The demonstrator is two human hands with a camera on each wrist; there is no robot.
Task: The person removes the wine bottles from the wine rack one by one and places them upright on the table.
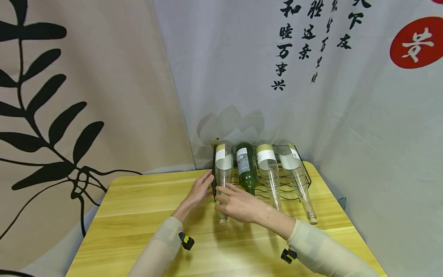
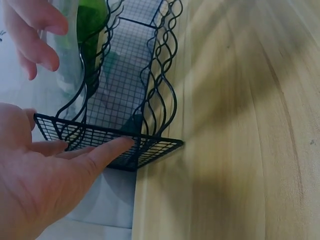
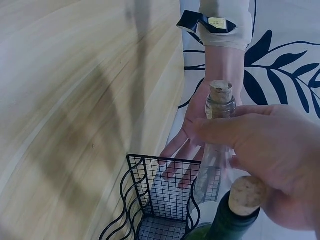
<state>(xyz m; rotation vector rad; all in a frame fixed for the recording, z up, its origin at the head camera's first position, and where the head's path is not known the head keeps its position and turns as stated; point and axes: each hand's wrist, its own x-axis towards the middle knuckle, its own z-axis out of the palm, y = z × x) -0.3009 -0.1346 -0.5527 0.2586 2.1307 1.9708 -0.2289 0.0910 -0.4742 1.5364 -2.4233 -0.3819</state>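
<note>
A black wire bottle rack point(image 2: 107, 132) stands at the table's back edge, with several corked bottles lying in it. My left hand point(image 1: 199, 190) rests its extended fingers against the mesh end wall on the rack's left. In the right wrist view, my right hand point(image 3: 280, 155) holds the neck of the leftmost clear glass bottle point(image 1: 224, 163) between thumb and fingers, just below its cork point(image 3: 220, 91). That bottle lies in the rack with its neck toward me. Beside it is a green glass bottle point(image 1: 247, 169), its neck partly hidden behind my right hand in the head view.
Two more clear bottles, one in the middle point(image 1: 266, 156) and one at the right point(image 1: 290, 159), lie in the rack with necks over its front. The wooden table point(image 1: 138, 215) extends left and forward. A printed cloth point(image 1: 235, 77) hangs close behind the rack.
</note>
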